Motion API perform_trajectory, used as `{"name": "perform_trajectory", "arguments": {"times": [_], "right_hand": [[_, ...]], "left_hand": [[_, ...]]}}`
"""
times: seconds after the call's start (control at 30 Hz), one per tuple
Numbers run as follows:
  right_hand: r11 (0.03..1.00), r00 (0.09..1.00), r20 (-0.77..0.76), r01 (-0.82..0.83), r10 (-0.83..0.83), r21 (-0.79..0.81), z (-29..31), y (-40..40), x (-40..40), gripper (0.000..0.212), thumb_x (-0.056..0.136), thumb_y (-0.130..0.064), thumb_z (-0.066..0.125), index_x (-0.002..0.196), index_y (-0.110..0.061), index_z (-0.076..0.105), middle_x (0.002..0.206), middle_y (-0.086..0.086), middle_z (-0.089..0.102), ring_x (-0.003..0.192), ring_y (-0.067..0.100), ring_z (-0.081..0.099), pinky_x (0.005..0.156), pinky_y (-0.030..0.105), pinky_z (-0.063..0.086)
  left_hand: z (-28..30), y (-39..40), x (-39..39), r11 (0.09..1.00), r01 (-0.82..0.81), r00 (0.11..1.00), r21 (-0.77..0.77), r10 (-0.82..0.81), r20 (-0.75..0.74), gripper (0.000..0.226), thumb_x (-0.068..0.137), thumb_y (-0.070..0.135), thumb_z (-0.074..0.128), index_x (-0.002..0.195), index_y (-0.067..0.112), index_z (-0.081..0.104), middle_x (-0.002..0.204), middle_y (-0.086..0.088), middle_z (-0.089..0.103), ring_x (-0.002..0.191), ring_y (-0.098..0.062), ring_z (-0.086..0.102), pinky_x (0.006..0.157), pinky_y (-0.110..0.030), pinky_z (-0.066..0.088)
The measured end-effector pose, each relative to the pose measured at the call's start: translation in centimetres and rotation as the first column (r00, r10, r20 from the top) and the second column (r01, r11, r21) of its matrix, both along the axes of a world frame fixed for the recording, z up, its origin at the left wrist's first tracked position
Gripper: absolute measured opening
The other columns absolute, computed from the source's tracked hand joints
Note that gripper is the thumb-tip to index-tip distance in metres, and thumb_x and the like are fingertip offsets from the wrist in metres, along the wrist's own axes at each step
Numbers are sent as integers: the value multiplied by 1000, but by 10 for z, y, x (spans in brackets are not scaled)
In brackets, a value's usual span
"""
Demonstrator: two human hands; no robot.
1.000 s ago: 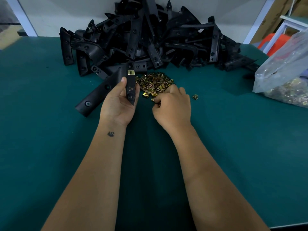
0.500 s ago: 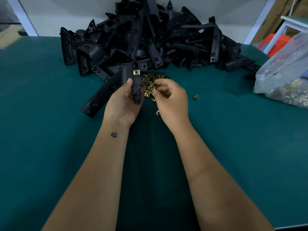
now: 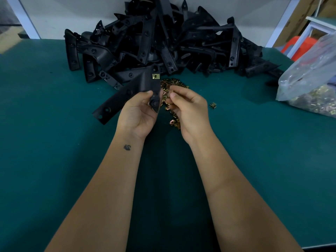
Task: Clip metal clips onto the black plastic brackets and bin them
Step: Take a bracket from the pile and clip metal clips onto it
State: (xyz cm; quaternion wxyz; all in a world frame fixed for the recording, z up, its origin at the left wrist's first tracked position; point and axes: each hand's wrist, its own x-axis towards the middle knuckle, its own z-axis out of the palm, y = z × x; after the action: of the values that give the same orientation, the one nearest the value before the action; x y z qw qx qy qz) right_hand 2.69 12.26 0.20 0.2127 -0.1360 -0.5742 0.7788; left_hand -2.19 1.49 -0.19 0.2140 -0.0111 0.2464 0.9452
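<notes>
Now mid-step, centre frame: left hand (image 3: 139,113) grips one black bracket (image 3: 127,93) w/ one fitted clip (image 3: 156,76) at its top end. Just right, right hand (image 3: 189,106) pinches one loose clip (image 3: 170,92) betw. thumb & finger, near the bracket's lower hole. Next move prob. needs lining the clip's mouth to the bracket edge, then pushing on. Counts: bracket pile (image 3: 163,42) upper centre, too many to count; clip heap (image 3: 172,84) on bench (image 3: 54,160) likewise; one stray clip (image 3: 213,105); one clip bag (image 3: 312,84) right edge.
</notes>
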Motion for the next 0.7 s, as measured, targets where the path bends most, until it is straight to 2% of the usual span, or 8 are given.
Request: {"name": "perform_trajectory", "arguments": {"times": [0.1,0.27,0.47,0.53,0.63,0.7], "right_hand": [[998,1000,-12,-29,28,-54,1,0,1,20,90,4,62,93,-12,73,84,-2,71,77,9,65,72,24,51],[979,996,-55,-82,73,-185,3,2,4,18,93,1,60,97,-13,71,91,8,72,80,14,68,69,22,54],[982,996,-60,-77,68,-170,2,3,3,18,93,5,58,95,-7,71,88,9,71,78,14,68,71,21,54],[985,996,-61,-69,60,-157,1,3,2,18,93,5,58,92,-5,72,87,8,71,80,15,68,74,23,55],[991,996,-83,-50,40,-124,0,2,1,19,90,8,61,97,-6,71,88,7,72,82,15,69,78,24,56],[989,995,-95,-52,39,-138,-1,2,1,24,89,10,62,103,-8,69,90,8,73,84,15,70,80,24,57]], "left_hand": [[1,0,0,1000,-3,1000,0,3,2,15,94,-7,48,96,-5,62,85,-15,73,80,-22,72,85,-27,58],[-1,1,1,998,14,1000,-60,-12,25,10,93,-3,54,95,-2,64,87,-12,72,79,-18,71,78,-23,59],[-3,1,1,982,37,999,-186,-39,-4,10,94,4,55,95,8,64,83,-2,71,80,-13,66,78,-22,56],[-2,1,2,982,32,999,-186,-32,4,13,94,4,57,87,8,68,78,-2,72,74,-12,68,72,-21,57],[-1,1,3,983,40,999,-182,-43,-13,35,94,5,58,64,11,76,75,-2,73,68,-9,70,66,-18,56],[-1,1,4,984,47,998,-174,-52,-27,34,94,5,58,66,10,77,76,-3,74,69,-9,71,66,-18,56]]}}
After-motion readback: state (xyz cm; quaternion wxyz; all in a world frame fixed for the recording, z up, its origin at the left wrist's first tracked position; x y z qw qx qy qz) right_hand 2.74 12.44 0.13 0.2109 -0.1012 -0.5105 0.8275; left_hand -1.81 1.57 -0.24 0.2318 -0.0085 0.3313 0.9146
